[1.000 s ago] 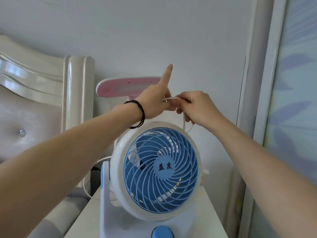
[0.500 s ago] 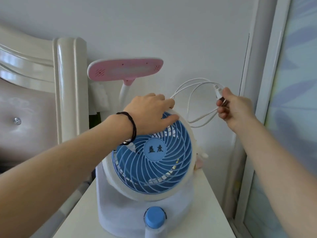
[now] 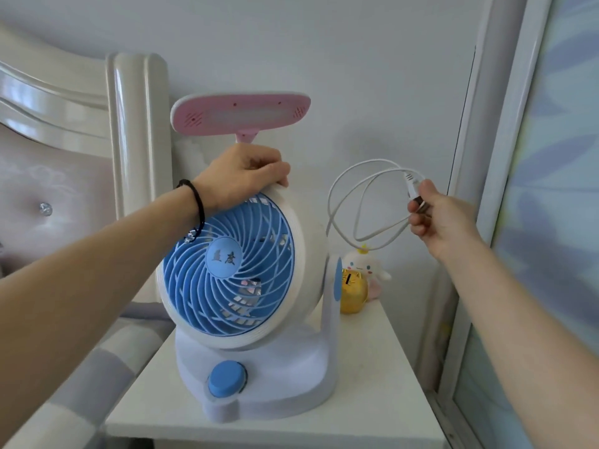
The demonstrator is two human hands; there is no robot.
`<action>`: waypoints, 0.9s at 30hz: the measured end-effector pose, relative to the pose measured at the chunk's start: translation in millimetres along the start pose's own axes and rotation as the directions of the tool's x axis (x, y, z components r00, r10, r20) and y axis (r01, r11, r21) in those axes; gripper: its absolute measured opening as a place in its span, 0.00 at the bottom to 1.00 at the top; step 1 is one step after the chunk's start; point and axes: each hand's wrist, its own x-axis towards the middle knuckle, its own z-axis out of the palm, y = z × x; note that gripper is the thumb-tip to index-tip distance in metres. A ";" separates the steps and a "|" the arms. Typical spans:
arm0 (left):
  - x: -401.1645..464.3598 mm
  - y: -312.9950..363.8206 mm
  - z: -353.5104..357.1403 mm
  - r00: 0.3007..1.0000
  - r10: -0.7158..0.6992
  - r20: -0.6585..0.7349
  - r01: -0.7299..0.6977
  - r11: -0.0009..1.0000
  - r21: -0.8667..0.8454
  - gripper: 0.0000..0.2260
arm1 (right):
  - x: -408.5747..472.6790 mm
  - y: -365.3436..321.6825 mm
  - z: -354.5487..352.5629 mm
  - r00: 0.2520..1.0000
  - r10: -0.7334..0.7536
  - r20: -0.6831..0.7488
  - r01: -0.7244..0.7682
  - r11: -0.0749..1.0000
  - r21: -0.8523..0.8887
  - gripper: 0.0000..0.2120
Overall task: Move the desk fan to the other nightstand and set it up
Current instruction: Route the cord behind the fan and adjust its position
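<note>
The fan (image 3: 240, 286) stands upright on the white table (image 3: 382, 384), its blue grille facing the camera and its blue knob (image 3: 226, 378) at the front of the base. The left hand (image 3: 241, 176) grips the top rim of the fan's round housing with curled fingers, while the right hand (image 3: 437, 215), to the right of the fan and clear of it, pinches the looped white cord (image 3: 343, 192) near its plug. Behind the fan rises a pink lamp (image 3: 240, 116), and just to the fan's right sit a gold cat (image 3: 353, 288) and a white plush (image 3: 364, 260).
</note>
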 end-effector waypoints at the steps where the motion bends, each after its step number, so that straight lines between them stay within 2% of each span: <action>1: -1.3 4.1 4.7 0.999 0.009 -0.043 -0.006 0.998 0.070 0.18 | -1.8 -0.1 -0.3 1.000 -0.002 0.005 0.002 1.000 -0.006 0.13; 2: -4.3 9.0 12.2 0.994 0.043 -0.099 -0.026 0.985 0.170 0.16 | -3.3 0.0 -0.8 1.000 -0.005 0.008 0.005 1.000 -0.010 0.13; 4: -16.9 26.7 36.2 0.965 0.202 -0.165 -0.146 0.942 0.302 0.12 | -4.9 -0.3 -2.7 1.000 -0.020 0.008 0.020 1.000 -0.009 0.13; 7: -42.2 50.5 86.4 0.919 0.383 -0.088 -0.335 0.880 0.336 0.12 | -3.7 -0.4 -3.7 0.999 -0.046 -0.011 0.046 0.999 -0.005 0.12; 9: -50.4 55.2 124.5 0.915 0.403 -0.008 -0.368 0.842 0.394 0.12 | 0.8 -1.0 -6.5 0.998 -0.055 -0.039 0.056 0.998 0.009 0.12; 14: -52.8 48.5 193.5 0.973 0.224 0.059 -0.231 0.917 0.324 0.14 | 21.3 -3.2 -22.6 0.994 -0.067 -0.092 0.074 0.994 0.077 0.12; 20: -38.1 41.2 235.8 0.992 0.019 0.126 -0.048 0.973 0.227 0.14 | 65.9 10.8 -25.2 0.996 -0.036 -0.083 0.050 0.984 0.168 0.10; 24: -22.8 35.6 254.7 0.988 -0.099 0.116 0.078 0.983 0.168 0.15 | 99.2 42.9 -22.1 0.998 -0.038 -0.040 0.040 0.997 0.059 0.06; 27: -14.8 32.0 261.4 0.979 -0.177 0.101 0.162 0.976 0.144 0.14 | 120.8 75.5 -32.7 0.996 -0.025 -0.090 0.024 1.000 -0.015 0.04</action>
